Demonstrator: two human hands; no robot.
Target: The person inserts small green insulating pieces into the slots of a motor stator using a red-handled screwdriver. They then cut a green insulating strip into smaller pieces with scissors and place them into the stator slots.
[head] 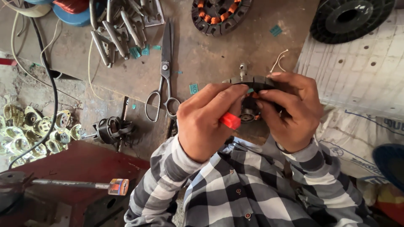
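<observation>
The right hand (290, 111) fingers grip the dark round motor part (252, 84) to keep it steady, while the left hand (206, 122) fingers pinch what looks like a red-handled tool (230, 120) against it.

Dark round stator (252, 82) upright at bench edge; red-handled tool (229, 120) against it.

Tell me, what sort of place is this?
Probably a small motor-winding or repair workshop: a wound stator and scissors lie on the worn bench, and both hands work on another stator.
</observation>
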